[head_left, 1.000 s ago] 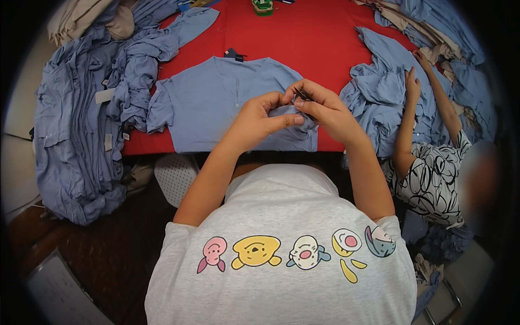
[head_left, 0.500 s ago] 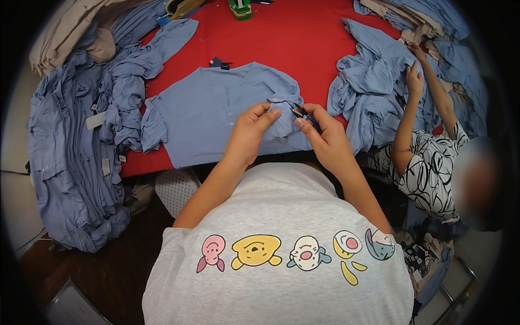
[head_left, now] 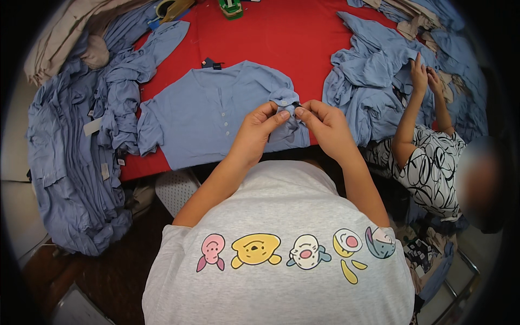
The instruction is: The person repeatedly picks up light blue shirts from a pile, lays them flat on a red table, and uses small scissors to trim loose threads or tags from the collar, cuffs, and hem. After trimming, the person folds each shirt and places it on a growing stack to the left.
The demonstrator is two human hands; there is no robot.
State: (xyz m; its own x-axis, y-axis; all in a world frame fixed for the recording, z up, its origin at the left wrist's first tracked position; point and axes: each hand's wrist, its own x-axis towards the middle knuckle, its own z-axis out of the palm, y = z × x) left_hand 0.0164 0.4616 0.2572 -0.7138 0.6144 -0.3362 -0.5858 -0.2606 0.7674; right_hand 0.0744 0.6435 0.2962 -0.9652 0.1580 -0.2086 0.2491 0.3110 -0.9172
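In the head view, a light blue short-sleeved cotton shirt with a row of small white buttons (head_left: 216, 116) is spread flat, front up, on the red cloth-covered table (head_left: 287, 46). Its right sleeve cuff is bunched and pinched between the fingers of the left hand (head_left: 259, 127) and the right hand (head_left: 324, 125), both closed on the fabric. A heap of similar blue garments (head_left: 70, 151) is draped over the table's left edge.

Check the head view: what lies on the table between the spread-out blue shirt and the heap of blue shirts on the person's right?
Only bare red tabletop separates the flat blue shirt from the heap of blue shirts.
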